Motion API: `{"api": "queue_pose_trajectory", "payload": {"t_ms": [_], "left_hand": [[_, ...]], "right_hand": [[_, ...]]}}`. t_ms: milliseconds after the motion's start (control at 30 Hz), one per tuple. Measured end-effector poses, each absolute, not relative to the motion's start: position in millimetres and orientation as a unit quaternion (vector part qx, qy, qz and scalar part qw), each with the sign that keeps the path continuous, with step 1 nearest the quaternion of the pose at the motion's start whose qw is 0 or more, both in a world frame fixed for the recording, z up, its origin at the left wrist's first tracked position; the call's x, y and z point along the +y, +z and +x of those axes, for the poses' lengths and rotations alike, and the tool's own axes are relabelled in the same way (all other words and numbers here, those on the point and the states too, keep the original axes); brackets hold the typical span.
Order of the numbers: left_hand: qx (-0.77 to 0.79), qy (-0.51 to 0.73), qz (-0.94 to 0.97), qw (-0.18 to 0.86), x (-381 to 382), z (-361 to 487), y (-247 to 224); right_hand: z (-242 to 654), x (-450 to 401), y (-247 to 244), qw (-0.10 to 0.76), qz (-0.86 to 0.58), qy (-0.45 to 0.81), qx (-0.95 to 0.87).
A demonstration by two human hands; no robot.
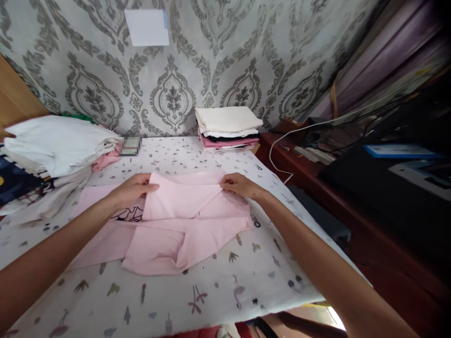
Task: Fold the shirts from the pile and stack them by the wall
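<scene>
A pink shirt (pixel 158 244) with a black line print lies partly folded on the patterned white sheet (pixel 211 295). One sleeve is turned inward along its near side. My left hand (pixel 136 190) pinches the raised far part of the cloth near its middle, beside the print. At the right end of that same raised part, my right hand (pixel 239 184) grips the fabric between thumb and fingers. The cloth stretches between both hands, lifted a little above the layer under it.
At the far edge stands a stack of folded clothes (pixel 229 119). A loose heap of clothes (pixel 59 141) lies at the left, beside a small blurred item (pixel 130 145). A dark red desk (pixel 352 211) with a white cable (pixel 278 145) runs along the right.
</scene>
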State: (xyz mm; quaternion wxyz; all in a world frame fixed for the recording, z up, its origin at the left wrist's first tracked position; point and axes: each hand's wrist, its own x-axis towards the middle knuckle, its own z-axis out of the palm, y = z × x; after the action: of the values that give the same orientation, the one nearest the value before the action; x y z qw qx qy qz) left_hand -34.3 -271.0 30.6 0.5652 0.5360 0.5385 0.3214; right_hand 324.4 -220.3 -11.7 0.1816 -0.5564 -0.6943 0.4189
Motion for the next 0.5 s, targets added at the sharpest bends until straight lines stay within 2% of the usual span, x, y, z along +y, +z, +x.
{"api": "queue_pose_trajectory", "payload": {"t_ms": [133,233,367,500], "left_hand": [[0.534,0.428,0.536,0.494,-258,-29,40],[0.563,0.394,0.533,0.494,-253,-25,38],[0.563,0.323,0.529,0.547,-256,-27,25],[0.544,0.331,0.519,0.57,-259,-35,24]], "right_hand": [[326,-220,-13,0.177,-0.552,0.412,-0.703],[326,-221,-12,0.175,-0.543,0.418,-0.707],[325,-222,-11,0.185,-0.537,0.416,-0.71],[325,-222,-11,0.183,-0.539,0.412,-0.712]]}}
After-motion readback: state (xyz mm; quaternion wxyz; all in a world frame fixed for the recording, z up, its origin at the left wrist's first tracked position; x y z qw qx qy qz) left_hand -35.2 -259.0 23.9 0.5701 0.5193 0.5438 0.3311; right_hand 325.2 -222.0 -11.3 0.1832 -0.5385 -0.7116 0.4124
